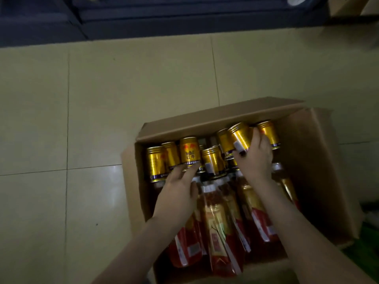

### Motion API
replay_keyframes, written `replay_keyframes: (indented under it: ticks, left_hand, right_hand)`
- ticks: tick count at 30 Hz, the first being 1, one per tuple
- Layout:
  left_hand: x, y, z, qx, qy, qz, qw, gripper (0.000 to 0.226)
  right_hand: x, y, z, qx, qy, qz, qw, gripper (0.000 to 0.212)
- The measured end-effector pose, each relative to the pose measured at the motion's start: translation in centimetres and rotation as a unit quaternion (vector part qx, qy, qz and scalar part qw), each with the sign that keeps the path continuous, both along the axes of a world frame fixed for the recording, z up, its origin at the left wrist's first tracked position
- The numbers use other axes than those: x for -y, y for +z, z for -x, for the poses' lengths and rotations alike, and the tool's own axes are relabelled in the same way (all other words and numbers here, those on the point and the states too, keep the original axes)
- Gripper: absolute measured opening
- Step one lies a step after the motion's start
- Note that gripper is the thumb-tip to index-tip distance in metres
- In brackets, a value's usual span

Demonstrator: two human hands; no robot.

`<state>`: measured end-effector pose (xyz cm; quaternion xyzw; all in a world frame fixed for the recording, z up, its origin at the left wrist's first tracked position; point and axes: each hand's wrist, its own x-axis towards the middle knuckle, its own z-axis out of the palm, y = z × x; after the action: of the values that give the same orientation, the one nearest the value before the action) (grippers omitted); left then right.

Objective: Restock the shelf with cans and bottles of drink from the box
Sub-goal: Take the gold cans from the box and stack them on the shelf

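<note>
An open cardboard box sits on the floor, right of centre. Its far end holds several gold cans, and several red-labelled bottles lie in the near part. My right hand is closed around a tilted gold can at the far right of the box, raised a little above the others. My left hand reaches in with its fingertips on the base of an upright gold can; the grip is not clear. The dark shelf base runs along the top of the view.
Pale floor tiles spread left of and beyond the box. Another cardboard box stands at the top right corner. Something green lies on the floor to the right of the box.
</note>
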<state>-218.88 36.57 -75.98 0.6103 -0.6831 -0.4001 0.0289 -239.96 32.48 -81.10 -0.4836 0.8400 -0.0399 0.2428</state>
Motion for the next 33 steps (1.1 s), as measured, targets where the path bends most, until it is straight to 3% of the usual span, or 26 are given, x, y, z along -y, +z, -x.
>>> replay_keyframes:
  ticks: [2, 5, 8, 10, 13, 14, 16, 18, 21, 23, 25, 28, 33]
  left_hand:
    - [0.7, -1.4, 0.1, -0.014, -0.002, -0.002, 1.0, 0.05]
    - [1.6, -2.0, 0.2, -0.055, 0.016, -0.03, 0.998, 0.046]
    - [2.4, -1.3, 0.5, -0.112, 0.071, -0.081, 0.988, 0.04]
    - [2.9, -0.3, 0.6, -0.165, 0.155, -0.179, 0.958, 0.037]
    - [4.1, 1.6, 0.5, -0.319, 0.275, -0.369, 0.829, 0.06]
    - [4.5, 2.1, 0.2, -0.36, 0.293, -0.399, 0.791, 0.062]
    - [4.9, 2.9, -0.7, -0.406, 0.302, -0.413, 0.757, 0.061]
    - [4.7, 3.0, -1.7, -0.427, 0.312, -0.398, 0.749, 0.061]
    - [4.6, 2.6, -3.1, -0.408, 0.357, -0.359, 0.76, 0.072]
    - [4.8, 2.1, -4.1, -0.379, 0.393, -0.342, 0.765, 0.086]
    - [4.9, 1.3, -5.3, -0.371, 0.404, -0.333, 0.767, 0.088]
    - [4.6, 0.4, -6.7, -0.385, 0.402, -0.323, 0.766, 0.074]
    - [3.6, -0.5, -8.1, -0.399, 0.374, -0.325, 0.772, 0.084]
  right_hand:
    - [1.6, -1.9, 0.1, -0.007, 0.0, -0.023, 1.0, 0.09]
    - [2.7, -3.2, 0.3, 0.005, -0.032, -0.028, 0.999, 0.08]
    - [2.2, -0.3, -0.8, 0.209, -0.158, -0.019, 0.965, 0.049]
    - [0.9, 2.6, -2.5, 0.409, -0.251, -0.054, 0.876, 0.052]
    - [-1.3, 5.9, -4.9, 0.658, -0.315, -0.086, 0.679, 0.068]
    - [-1.7, 6.5, -5.6, 0.702, -0.306, -0.095, 0.636, 0.066]
    - [-1.8, 7.6, -6.8, 0.73, -0.277, -0.113, 0.614, 0.058]
    - [-1.5, 7.9, -7.4, 0.712, -0.239, -0.136, 0.646, 0.056]
    - [-0.4, 6.9, -7.0, 0.58, -0.202, -0.148, 0.775, 0.046]
    - [0.4, 5.1, -6.4, 0.466, -0.19, -0.1, 0.858, 0.029]
    - [0.9, 2.3, -5.5, 0.316, -0.092, -0.116, 0.937, 0.046]
    - [1.4, -1.5, -5.7, 0.175, 0.04, -0.225, 0.958, 0.077]
    - [1.6, -5.1, -7.6, 0.046, 0.066, -0.207, 0.975, 0.076]
